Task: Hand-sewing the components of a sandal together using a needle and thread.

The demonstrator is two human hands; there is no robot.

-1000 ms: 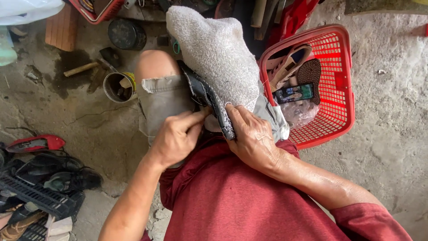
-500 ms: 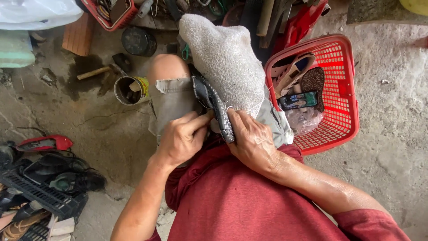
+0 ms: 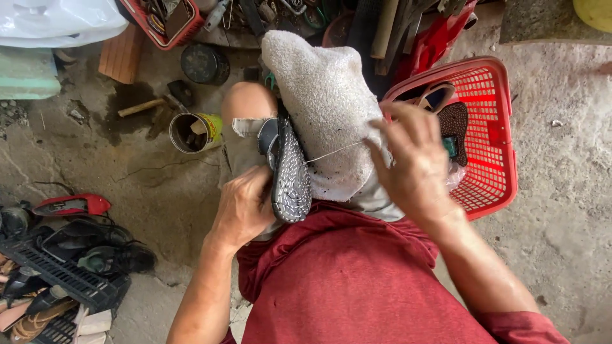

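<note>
A dark shoe (image 3: 290,169) with a studded grey sole stands on edge between my knees, next to a white towel (image 3: 325,102) draped over my right knee. My left hand (image 3: 242,207) grips the shoe from the left side. My right hand (image 3: 411,162) is raised to the right of the shoe, its fingers pinched on a thin pale thread (image 3: 335,153) stretched taut from the sole to the fingertips.
A red plastic basket (image 3: 494,134) with sandals stands at my right. An open tin can (image 3: 194,132), a hammer (image 3: 143,107) and a round black lid (image 3: 204,62) lie on the concrete ahead. Shoes and a black crate (image 3: 60,274) sit at my left.
My right hand has left the shoe and moved right and up, drawing the thread out taut. The left hand keeps its grip on the shoe, whose sole now faces up.
</note>
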